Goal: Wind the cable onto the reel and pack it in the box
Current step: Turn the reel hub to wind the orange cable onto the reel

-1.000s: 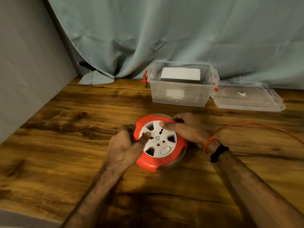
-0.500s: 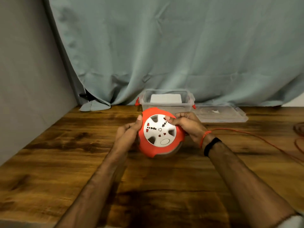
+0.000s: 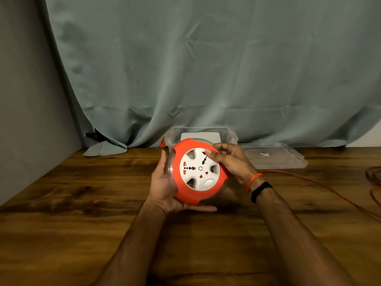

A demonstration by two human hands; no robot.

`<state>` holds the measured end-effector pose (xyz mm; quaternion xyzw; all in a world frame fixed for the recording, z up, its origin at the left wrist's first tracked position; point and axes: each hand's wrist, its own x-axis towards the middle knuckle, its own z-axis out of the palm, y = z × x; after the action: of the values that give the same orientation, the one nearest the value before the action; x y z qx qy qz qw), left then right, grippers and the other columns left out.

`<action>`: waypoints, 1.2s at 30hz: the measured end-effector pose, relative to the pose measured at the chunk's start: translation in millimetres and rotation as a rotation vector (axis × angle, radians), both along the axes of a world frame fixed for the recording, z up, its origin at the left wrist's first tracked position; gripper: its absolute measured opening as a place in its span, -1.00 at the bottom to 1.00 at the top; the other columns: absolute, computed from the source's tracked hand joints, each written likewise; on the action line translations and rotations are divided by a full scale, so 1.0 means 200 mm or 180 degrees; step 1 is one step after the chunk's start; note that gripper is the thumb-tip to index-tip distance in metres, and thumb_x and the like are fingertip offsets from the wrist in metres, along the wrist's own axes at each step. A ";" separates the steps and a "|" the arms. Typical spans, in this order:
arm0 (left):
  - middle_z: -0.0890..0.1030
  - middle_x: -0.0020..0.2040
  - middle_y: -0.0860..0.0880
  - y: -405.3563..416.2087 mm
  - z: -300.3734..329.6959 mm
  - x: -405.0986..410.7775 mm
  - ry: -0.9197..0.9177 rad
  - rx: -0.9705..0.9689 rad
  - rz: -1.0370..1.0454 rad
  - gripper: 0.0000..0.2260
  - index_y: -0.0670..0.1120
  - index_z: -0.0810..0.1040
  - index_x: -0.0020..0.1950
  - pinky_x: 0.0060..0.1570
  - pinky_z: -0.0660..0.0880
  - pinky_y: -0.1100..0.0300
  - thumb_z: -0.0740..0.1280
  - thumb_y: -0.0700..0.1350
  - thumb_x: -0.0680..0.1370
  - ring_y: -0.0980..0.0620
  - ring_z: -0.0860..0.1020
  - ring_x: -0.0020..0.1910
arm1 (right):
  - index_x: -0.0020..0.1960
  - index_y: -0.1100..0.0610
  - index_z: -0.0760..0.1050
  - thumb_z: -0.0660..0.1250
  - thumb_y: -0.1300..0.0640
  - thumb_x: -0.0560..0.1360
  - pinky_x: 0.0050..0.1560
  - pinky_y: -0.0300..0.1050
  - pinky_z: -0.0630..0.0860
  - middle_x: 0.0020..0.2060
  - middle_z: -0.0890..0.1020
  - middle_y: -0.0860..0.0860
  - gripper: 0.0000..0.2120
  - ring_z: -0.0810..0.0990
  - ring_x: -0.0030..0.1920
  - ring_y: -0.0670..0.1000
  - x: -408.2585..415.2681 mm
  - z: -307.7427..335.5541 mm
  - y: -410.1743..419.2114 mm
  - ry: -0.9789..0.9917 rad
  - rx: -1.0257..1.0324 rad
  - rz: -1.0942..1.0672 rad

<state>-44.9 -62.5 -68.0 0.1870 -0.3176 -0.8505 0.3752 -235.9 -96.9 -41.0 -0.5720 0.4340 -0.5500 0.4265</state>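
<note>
Hanging across the back of the scene is a grey-green curtain (image 3: 206,69), below which a dark wooden table (image 3: 82,213) is seen. At the table's far edge a clear plastic box (image 3: 228,135) stands open, with its clear lid (image 3: 276,159) laid flat just beside it to the right. An orange cable reel (image 3: 199,172) with a white socket face is held above the table, in front of the box, tilted toward the camera. The reel is cradled from the left and below by the left hand (image 3: 165,186), fingers extended and together along its rim. The upper right edge is gripped by the right hand (image 3: 231,159), fingers curled over the rim, thumb pressed on the white face. An orange cable (image 3: 321,185) is trailed rightward across the table.
</note>
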 end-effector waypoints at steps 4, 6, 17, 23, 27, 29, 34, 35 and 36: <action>0.58 0.32 -0.20 -0.03 -0.04 -0.06 0.0217 0.0051 -0.0037 -0.27 0.07 0.65 0.25 0.22 0.29 -0.51 0.11 0.54 0.39 -0.39 0.55 0.22 | 0.06 0.18 0.61 0.49 0.13 0.43 -0.06 -0.10 0.62 -0.08 0.72 0.03 -0.76 0.70 -0.10 -0.03 -0.02 -0.01 -0.03 0.0333 -0.0337 -0.0088; 0.54 0.36 -0.22 -0.06 -0.05 -0.08 0.0368 0.0037 -0.0033 -0.25 0.05 0.61 0.30 0.27 0.24 -0.51 0.13 0.53 0.38 -0.38 0.53 0.25 | 0.12 0.13 0.58 0.49 0.03 0.43 -0.06 -0.17 0.61 0.01 0.69 0.00 -0.69 0.68 -0.02 -0.04 -0.01 0.01 -0.05 0.0656 -0.0480 -0.0278; 0.54 0.37 -0.22 -0.14 -0.08 -0.07 0.0574 0.0000 0.0236 -0.25 0.00 0.60 0.32 0.30 0.23 -0.48 0.15 0.50 0.40 -0.34 0.47 0.33 | 0.12 0.17 0.52 0.40 -0.03 0.39 0.02 -0.05 0.53 0.00 0.57 0.02 -0.61 0.52 0.00 -0.03 0.00 -0.08 0.06 0.2382 -0.2477 -0.1634; 0.53 0.37 -0.21 -0.15 -0.09 -0.07 0.0522 -0.0207 0.0379 -0.25 0.02 0.52 0.40 0.25 0.33 -0.42 0.17 0.47 0.39 -0.32 0.46 0.35 | 0.16 0.10 0.53 0.35 -0.24 0.38 -0.20 -0.15 0.62 0.00 0.69 0.01 -0.49 0.68 -0.04 0.02 0.01 -0.11 0.13 0.3011 -0.2441 -0.1380; 0.54 0.36 -0.22 -0.15 -0.08 -0.09 0.0523 -0.0250 0.0548 -0.25 -0.02 0.51 0.41 0.25 0.40 -0.34 0.16 0.44 0.41 -0.29 0.50 0.32 | 0.19 0.05 0.50 0.29 -0.33 0.35 -0.28 -0.09 0.59 -0.11 0.71 -0.02 -0.42 0.68 -0.20 0.04 0.05 -0.12 0.15 0.3188 -0.2321 -0.1555; 0.55 0.35 -0.21 -0.15 -0.08 -0.09 0.0524 -0.0267 0.0601 -0.25 -0.01 0.50 0.41 0.23 0.41 -0.36 0.17 0.44 0.40 -0.29 0.51 0.31 | 0.19 0.03 0.48 0.26 -0.38 0.34 -0.25 -0.05 0.59 -0.12 0.71 0.01 -0.39 0.67 -0.22 0.07 0.07 -0.13 0.14 0.3229 -0.2186 -0.1721; 0.57 0.33 -0.23 -0.15 -0.09 -0.09 0.0629 -0.0336 0.0768 -0.29 -0.05 0.57 0.36 0.26 0.41 -0.33 0.17 0.41 0.42 -0.29 0.53 0.30 | 0.19 0.01 0.52 0.23 -0.44 0.31 -0.16 -0.04 0.57 -0.21 0.70 0.04 -0.34 0.67 -0.23 0.10 0.11 -0.15 0.14 0.3281 -0.1971 -0.2037; 0.56 0.34 -0.23 -0.15 -0.09 -0.09 0.0643 -0.0368 0.0791 -0.29 -0.05 0.56 0.36 0.30 0.38 -0.33 0.17 0.40 0.43 -0.30 0.52 0.31 | 0.20 0.03 0.53 0.24 -0.43 0.31 -0.15 -0.03 0.58 -0.19 0.71 0.05 -0.34 0.67 -0.22 0.11 0.12 -0.16 0.14 0.3275 -0.1927 -0.2062; 0.55 0.35 -0.23 -0.15 -0.09 -0.10 0.0654 -0.0402 0.0813 -0.30 -0.06 0.56 0.36 0.33 0.35 -0.33 0.17 0.40 0.44 -0.29 0.51 0.33 | 0.20 0.05 0.54 0.26 -0.41 0.31 -0.16 -0.02 0.59 -0.18 0.71 0.07 -0.33 0.67 -0.21 0.13 0.12 -0.16 0.14 0.3284 -0.1889 -0.2080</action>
<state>-64.9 -92.4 -86.2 0.1139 -0.3040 -0.7889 0.5217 -211.0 -69.8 -72.5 -0.6935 0.5632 -0.4031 -0.1983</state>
